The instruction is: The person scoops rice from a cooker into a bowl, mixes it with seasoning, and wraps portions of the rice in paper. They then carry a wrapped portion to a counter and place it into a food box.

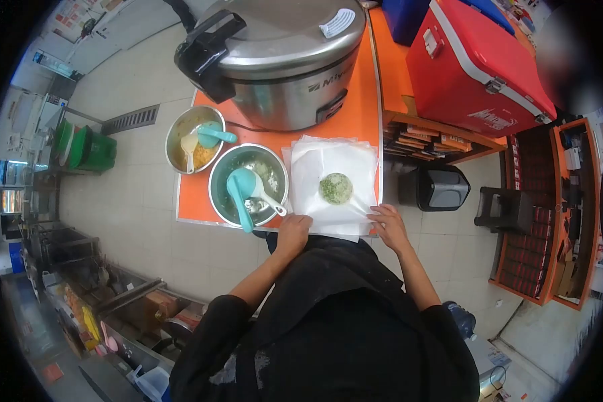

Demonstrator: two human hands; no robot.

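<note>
A round patch of rice flecked with green (336,189) lies in the middle of a stack of white paper sheets (308,164). At the stack's lower left corner, my left hand (294,233) is closed on the paper's near edge. My right hand (390,226) pinches the paper at the lower right, and the sheet is creased between the two hands. Left of the paper stands a metal bowl (212,184) holding a teal scoop (241,194), a white spoon (269,200) and some pale food. My fingertips are partly hidden.
A smaller metal bowl (168,144) with yellow food, a teal scoop and a pale spoon sits behind. A large rice cooker (268,100) fills the back of the orange table (193,211). A red cooler (476,74) rests on an orange shelf unit to the right.
</note>
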